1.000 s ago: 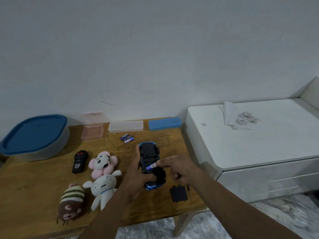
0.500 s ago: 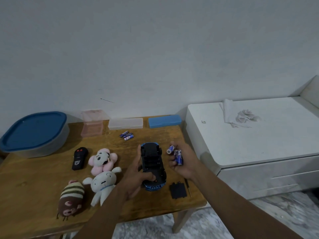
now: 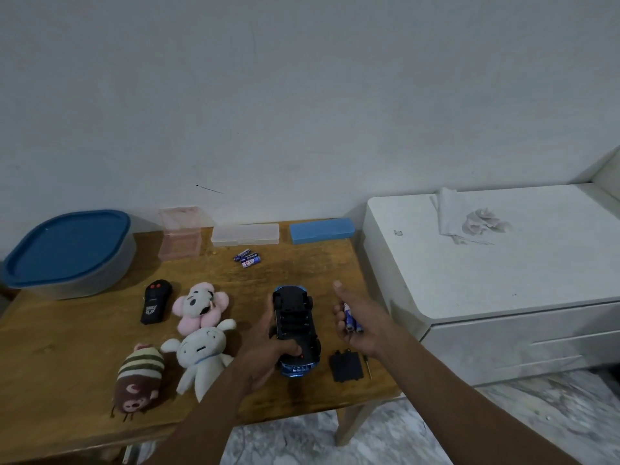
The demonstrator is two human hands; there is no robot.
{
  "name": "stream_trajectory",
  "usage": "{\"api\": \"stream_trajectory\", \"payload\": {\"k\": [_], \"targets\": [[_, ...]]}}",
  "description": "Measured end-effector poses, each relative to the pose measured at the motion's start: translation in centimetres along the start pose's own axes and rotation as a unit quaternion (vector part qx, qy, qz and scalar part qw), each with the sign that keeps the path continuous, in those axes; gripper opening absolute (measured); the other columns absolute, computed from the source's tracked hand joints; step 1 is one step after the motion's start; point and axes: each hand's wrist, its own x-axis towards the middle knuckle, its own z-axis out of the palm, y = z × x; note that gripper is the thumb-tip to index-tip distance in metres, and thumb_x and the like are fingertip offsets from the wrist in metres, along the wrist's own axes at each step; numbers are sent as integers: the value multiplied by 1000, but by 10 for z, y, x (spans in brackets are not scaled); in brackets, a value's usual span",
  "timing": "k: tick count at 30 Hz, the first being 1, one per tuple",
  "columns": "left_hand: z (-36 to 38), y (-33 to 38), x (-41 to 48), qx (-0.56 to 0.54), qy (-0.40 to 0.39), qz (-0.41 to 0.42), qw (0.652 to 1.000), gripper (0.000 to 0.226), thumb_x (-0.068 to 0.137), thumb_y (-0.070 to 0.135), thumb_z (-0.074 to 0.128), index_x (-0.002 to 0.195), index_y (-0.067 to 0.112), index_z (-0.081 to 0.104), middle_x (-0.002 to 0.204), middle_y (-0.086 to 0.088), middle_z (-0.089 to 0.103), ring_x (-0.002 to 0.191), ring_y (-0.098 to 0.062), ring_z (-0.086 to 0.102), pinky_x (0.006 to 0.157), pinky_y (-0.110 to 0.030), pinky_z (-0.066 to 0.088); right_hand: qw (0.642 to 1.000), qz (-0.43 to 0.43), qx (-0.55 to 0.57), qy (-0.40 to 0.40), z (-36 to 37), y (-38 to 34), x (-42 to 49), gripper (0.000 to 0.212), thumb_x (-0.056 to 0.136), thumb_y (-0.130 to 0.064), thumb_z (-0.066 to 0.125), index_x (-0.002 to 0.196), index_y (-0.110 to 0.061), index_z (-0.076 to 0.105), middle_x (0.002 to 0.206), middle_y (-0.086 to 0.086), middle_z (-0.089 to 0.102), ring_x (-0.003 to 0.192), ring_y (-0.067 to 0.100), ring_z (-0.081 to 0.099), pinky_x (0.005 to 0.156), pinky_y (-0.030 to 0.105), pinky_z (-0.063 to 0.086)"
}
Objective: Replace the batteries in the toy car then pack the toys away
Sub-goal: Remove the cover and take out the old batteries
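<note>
While it lies belly-up over the front right of the tabletop (image 3: 67, 347), the car (image 3: 293, 317) shows a black underside with its battery bay uncovered and blue bodywork at both ends. The left hand (image 3: 265, 350) grips it from the left, thumb curled over the near end. Just to the right and clear of the car, the right hand (image 3: 362, 325) cradles blue batteries (image 3: 350, 318) in curled fingers, forefinger pointing out. A black cover (image 3: 345, 365) and a screwdriver (image 3: 368, 365) lie by the car's near end. Spare batteries (image 3: 247, 258) lie farther back; a remote (image 3: 156, 305) and plush toys (image 3: 201, 357) sit to the left.
</note>
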Motion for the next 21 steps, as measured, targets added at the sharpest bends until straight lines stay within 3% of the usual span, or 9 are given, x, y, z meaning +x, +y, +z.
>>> {"api": "stream_trajectory", "payload": {"k": [2,4,6,12,16,21], "targets": [[2,1,1,16,22,-6,1000,107,61,-16,66,140,49,32,119,-11,66,111,-32,61,96,-52,50,1000,9,7,8,-4,2,2,32,77,-36,77,84,-11,58,62,4,57,49,11,52,43,22,47],[6,3,2,32,48,-6,998,86,66,-18,63,121,48,49,110,-9,68,105,-30,63,92,-47,52,1000,19,5,19,-9,5,5,30,79,-36,75,80,-10,59,61,5,57,50,12,53,44,23,48],[12,6,1,52,57,-8,997,77,70,-20,60,111,45,49,107,-4,67,103,-25,61,90,-40,51,999,26,7,27,-15,8,7,30,80,-36,74,78,-10,60,59,6,57,51,14,53,46,25,48],[19,0,8,116,85,-27,989,96,65,-5,70,146,29,32,118,0,62,112,-25,56,99,-47,48,998,46,21,44,-31,14,10,27,81,-33,74,78,-11,60,60,8,57,53,16,54,47,26,49],[23,0,14,158,110,-22,981,78,70,-1,73,133,36,44,115,2,63,108,-19,57,95,-38,48,997,56,24,51,-37,14,13,24,82,-31,73,80,-10,61,61,8,58,53,16,54,48,26,49],[21,4,14,207,135,-57,967,55,75,1,74,123,19,55,112,-1,65,103,-19,59,80,-28,49,997,59,20,44,-31,14,16,22,87,-30,68,84,-9,62,64,7,59,58,16,55,50,27,50]]}}
